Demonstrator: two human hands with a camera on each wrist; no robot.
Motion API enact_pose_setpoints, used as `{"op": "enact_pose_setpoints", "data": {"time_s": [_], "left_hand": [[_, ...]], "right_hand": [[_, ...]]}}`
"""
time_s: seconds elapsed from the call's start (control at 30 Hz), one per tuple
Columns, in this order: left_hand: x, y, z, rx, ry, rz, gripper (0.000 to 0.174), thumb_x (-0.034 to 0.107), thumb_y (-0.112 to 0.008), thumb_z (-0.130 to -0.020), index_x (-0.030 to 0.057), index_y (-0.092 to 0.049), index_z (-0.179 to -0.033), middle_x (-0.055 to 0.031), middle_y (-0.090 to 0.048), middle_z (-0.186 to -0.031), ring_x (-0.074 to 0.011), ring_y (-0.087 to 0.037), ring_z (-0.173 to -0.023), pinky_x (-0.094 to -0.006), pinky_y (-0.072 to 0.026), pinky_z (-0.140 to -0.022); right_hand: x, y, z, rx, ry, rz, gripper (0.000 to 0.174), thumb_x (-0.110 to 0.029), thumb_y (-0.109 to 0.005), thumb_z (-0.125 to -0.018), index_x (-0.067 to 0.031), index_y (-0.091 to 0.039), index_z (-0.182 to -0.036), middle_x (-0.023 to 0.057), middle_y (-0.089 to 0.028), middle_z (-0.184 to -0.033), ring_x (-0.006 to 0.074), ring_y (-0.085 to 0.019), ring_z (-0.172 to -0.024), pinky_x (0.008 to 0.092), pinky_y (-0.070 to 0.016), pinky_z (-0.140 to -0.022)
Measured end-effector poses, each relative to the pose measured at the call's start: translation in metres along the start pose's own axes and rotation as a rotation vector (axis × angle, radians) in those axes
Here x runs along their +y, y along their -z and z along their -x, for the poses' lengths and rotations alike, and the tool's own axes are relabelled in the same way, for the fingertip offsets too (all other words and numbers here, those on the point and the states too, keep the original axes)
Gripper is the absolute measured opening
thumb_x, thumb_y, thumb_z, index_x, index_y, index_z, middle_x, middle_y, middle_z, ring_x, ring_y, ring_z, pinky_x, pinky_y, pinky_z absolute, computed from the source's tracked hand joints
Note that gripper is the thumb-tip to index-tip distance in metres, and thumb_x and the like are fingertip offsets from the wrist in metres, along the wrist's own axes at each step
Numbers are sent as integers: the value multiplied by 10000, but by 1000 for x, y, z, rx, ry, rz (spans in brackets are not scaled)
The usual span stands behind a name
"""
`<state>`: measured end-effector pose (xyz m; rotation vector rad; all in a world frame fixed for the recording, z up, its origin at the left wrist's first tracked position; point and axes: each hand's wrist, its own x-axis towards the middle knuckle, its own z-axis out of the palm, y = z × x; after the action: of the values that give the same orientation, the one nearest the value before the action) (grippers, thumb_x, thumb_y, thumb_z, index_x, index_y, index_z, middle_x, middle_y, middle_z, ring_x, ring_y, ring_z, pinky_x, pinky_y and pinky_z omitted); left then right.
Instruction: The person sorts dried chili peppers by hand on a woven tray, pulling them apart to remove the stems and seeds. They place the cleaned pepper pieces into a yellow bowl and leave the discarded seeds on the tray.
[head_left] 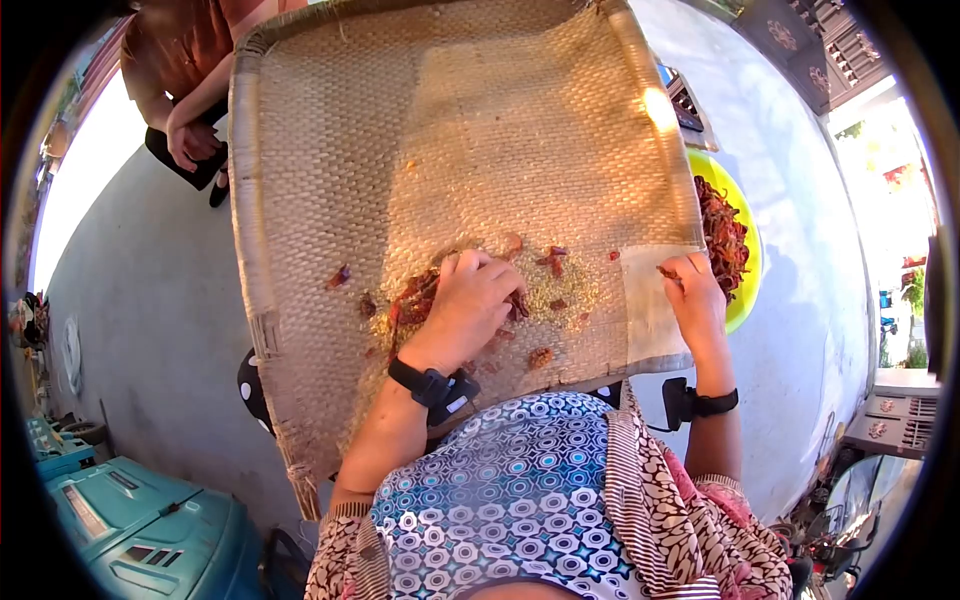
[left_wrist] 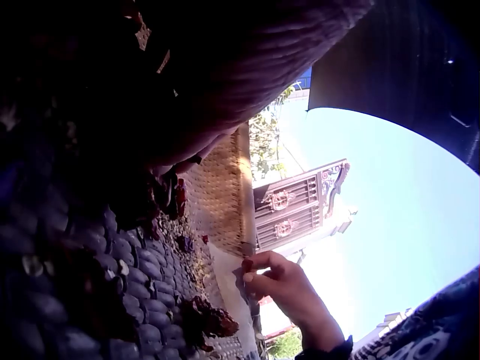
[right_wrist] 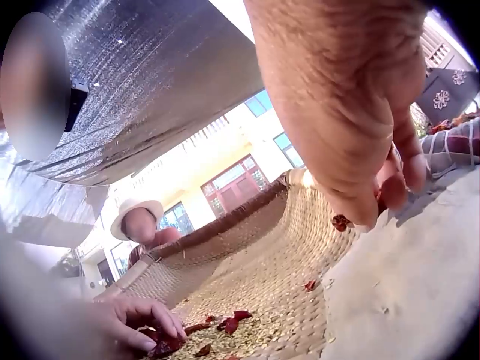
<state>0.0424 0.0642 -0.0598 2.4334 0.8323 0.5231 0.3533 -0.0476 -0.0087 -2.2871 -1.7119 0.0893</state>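
Note:
My left hand (head_left: 466,308) grips some dried red chilies (head_left: 415,300) low on a woven tray (head_left: 330,180). In the right wrist view the fingers of that left hand (right_wrist: 146,322) curl over the chilies, with yellow seeds (right_wrist: 262,330) scattered beside them. Over the tray's right edge, my right hand (head_left: 700,300) pinches a small dried chili piece (right_wrist: 341,223) between thumb and fingers. Beneath it lies a pale flat sheet (head_left: 655,310) at the tray's corner. Torn chili bits (head_left: 552,260) are strewn around the left hand.
A yellow-green basin (head_left: 745,270) heaped with dried chilies (head_left: 722,235) stands right of the tray. The tray has a raised rim (head_left: 243,170). Another person (head_left: 185,90) is at the far left. A teal vehicle-like body (head_left: 150,530) stands at lower left.

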Motion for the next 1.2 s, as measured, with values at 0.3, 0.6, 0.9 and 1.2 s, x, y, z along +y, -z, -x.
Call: {"op": "enact_pose_setpoints", "data": {"time_s": [0.3,0.6,0.9,1.2], "left_hand": [[2,12,-2,243,153,49,223,131,-733,-782,106,-648,-987,-57,-633,-1019,-274,-537,-1005,-399,-387,-924],[-2,8,-4,398,394,450,206,123,-678,-891,38,-623,-1070,-50,-644,-948,-145,-594,-888,-293,-485,-795],[-5,19,-4,360,440,1092,174,106,-593,-974,31,-564,-1128,-2,-637,-973,-62,-580,-883,-228,-478,-786],[2,35,-2,172,401,1405,138,106,-539,-986,31,-576,-1096,-30,-637,-969,-109,-598,-875,-274,-494,-841]], "right_hand": [[-13,36,-26,266,-98,-193,237,-87,-677,-842,-69,-637,-1076,93,-608,-1056,265,-635,-964,339,-527,-781],[-102,-32,8,-630,644,-311,216,-204,-656,-846,-99,-641,-1034,85,-616,-1004,292,-638,-876,380,-513,-747],[-43,28,-45,45,171,-218,142,-125,-654,-857,-86,-648,-993,89,-623,-897,275,-645,-795,365,-505,-704],[-28,8,-48,83,21,-582,285,-158,-653,-916,-52,-592,-1173,43,-626,-871,139,-627,-769,277,-493,-702]]}}
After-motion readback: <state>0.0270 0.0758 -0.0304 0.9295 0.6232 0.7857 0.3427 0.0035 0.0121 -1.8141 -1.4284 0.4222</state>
